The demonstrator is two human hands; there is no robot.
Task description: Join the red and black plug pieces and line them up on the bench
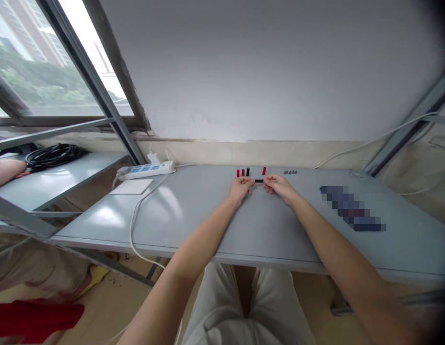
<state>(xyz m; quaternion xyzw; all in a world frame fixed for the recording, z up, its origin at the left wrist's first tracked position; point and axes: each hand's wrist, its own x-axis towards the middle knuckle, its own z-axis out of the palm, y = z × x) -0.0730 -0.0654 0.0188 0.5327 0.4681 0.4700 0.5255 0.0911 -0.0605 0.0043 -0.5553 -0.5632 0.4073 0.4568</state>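
Above the grey table [193, 211], my left hand [241, 188] and my right hand [278, 186] face each other, a short black cylinder [259, 181] stretched between their fingertips. Each hand pinches one end of it, so its ends are hidden. Just behind my left hand stand two small red cylinders [243, 172] and a black one [248, 171]. Another red cylinder [264, 170] is behind the gap between my hands, slightly tilted. Several tiny dark metallic pieces [290, 172] lie in a row to the right, too small to name.
A white power strip [146, 169] and a flat white pad [132, 187] lie at the left; a white cable [132, 225] runs over the front edge. A blurred-out dark object [352, 208] lies right. Coiled black cable [55, 155] and another person's arm [6, 172] are far left.
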